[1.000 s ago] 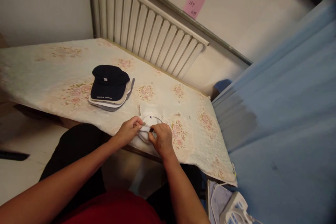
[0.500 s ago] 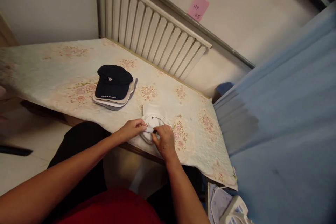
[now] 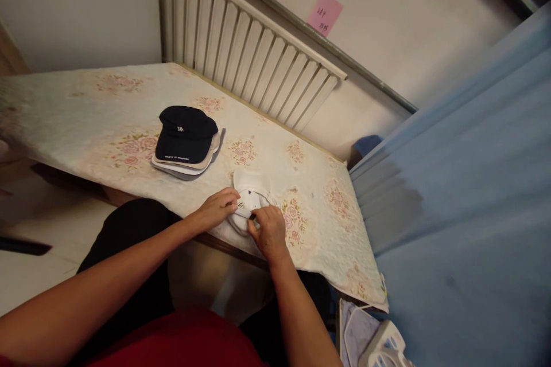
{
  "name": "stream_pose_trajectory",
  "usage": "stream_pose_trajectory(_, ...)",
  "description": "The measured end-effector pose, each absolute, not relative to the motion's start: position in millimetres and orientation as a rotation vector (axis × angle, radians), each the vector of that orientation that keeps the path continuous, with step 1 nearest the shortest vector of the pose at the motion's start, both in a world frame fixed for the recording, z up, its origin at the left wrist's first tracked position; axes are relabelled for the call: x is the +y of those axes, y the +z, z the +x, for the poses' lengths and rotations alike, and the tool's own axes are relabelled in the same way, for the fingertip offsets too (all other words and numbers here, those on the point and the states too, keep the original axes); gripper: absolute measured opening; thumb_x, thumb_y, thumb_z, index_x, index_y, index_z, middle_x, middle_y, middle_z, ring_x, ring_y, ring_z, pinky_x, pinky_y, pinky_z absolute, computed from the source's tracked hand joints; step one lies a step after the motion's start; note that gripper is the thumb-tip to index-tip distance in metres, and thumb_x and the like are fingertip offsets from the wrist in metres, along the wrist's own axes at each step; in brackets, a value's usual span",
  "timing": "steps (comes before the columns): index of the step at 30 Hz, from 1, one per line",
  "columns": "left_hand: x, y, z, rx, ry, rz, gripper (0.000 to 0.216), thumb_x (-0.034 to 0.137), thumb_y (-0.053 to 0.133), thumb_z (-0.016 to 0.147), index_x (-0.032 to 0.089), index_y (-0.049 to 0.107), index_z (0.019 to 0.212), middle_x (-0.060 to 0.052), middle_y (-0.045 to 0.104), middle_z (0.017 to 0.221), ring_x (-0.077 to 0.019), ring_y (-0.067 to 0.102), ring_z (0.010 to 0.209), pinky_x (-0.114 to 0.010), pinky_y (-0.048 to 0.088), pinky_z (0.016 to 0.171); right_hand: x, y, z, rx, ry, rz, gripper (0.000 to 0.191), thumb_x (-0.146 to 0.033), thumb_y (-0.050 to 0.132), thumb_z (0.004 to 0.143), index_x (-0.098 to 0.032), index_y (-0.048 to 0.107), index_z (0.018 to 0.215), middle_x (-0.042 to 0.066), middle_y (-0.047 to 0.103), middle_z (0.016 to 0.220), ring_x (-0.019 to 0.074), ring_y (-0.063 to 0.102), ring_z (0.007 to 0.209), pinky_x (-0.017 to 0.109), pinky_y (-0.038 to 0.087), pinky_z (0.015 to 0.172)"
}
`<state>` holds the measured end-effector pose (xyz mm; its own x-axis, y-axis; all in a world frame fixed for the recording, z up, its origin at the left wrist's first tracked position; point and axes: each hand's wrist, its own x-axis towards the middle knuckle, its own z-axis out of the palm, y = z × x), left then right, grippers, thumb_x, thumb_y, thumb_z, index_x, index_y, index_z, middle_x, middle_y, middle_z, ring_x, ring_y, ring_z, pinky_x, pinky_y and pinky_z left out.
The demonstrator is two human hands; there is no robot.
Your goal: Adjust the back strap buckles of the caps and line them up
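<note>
I had both hands at a white cap [image 3: 250,180], which lay on the flowered cover [image 3: 107,117] near its front edge, its brim pointing away from me. My left hand [image 3: 216,207] touched the cap's left side, fingers close together just beside a small metal buckle [image 3: 240,205]; I cannot tell whether they gripped anything. My right hand [image 3: 270,233] was narrowed to a pinch, thumb and finger holding a small dark piece [image 3: 252,216] over the cap; my fingers partly hid it. To the left, well apart from the cap, sat a stack of caps [image 3: 187,135], the dark one on top. Beyond the cover's far edge stood a pale radiator [image 3: 249,49].
</note>
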<state>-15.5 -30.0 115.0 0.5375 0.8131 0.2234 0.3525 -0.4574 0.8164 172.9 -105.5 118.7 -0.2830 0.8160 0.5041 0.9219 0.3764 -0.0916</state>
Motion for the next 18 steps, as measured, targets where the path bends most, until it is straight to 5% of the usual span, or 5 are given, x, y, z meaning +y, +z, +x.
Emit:
stream_pose_trajectory(8, -8, 110, -20, 0.794, 0.451, 1.872, 0.012, 0.031, 0.050, 0.075, 0.019, 0.051, 0.072, 0.002, 0.053, 0.067, -0.0149, 0.051, 0.064, -0.025, 0.040, 0.062, -107, 117, 171, -2.172, -0.296, -1.484, 0.009, -0.023, 0.059, 0.082, -0.021, 0.061, 0.091, 0.003, 0.063, 0.077, 0.0204, 0.053, 0.081, 0.035, 0.040, 0.084)
stream_pose_trajectory(18, -2, 107, -23, 0.608, 0.413, 1.709, 0.014, 0.029, 0.055, 0.072, 0.018, 0.048, 0.068, 0.001, 0.051, 0.070, -0.0138, 0.049, 0.066, -0.024, 0.038, 0.062, -106, 119, 175, -2.207, -0.306, -1.459, 0.008, -0.023, 0.059, 0.082, -0.022, 0.062, 0.089, 0.002, 0.065, 0.078, 0.0193, 0.055, 0.082, 0.035, 0.039, 0.087)
